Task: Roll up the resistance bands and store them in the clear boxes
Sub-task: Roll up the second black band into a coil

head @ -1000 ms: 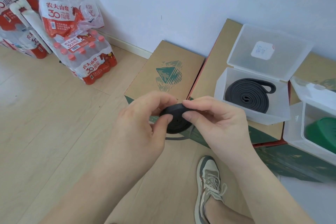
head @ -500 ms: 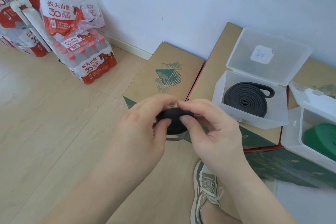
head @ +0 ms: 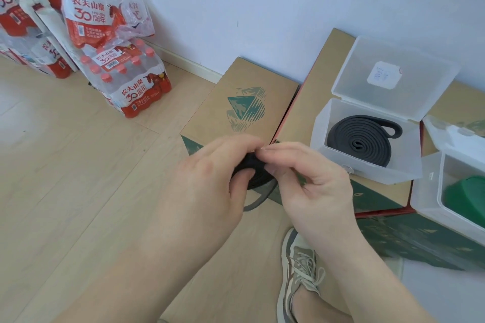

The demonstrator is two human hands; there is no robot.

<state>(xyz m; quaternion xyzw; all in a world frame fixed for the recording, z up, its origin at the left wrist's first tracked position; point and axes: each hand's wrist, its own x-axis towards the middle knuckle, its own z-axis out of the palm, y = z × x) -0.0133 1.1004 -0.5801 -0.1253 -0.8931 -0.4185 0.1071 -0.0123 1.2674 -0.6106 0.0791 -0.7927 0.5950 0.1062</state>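
Observation:
Both hands hold one black resistance band [head: 256, 176], mostly wound into a coil, in front of me above the floor. My left hand [head: 210, 178] grips the coil with thumb underneath; my right hand [head: 312, 183] pinches its top and right side. A short loose tail of the band hangs below the coil. An open clear box [head: 367, 165] on a cardboard carton holds another rolled black band [head: 359, 140]. A second clear box [head: 430, 196] at the right edge holds a green band [head: 467, 196].
Two cardboard cartons [head: 236, 102] stand against the white wall, the right one [head: 304, 118] bearing the boxes. Shrink-wrapped packs of bottled water [head: 126, 78] are stacked at the left on the wooden floor. My shoe [head: 299, 273] is below the hands.
The hands have turned the coil, winding in more of the band; the fingers have closed over its top, hiding most of it. The view has shifted slightly.

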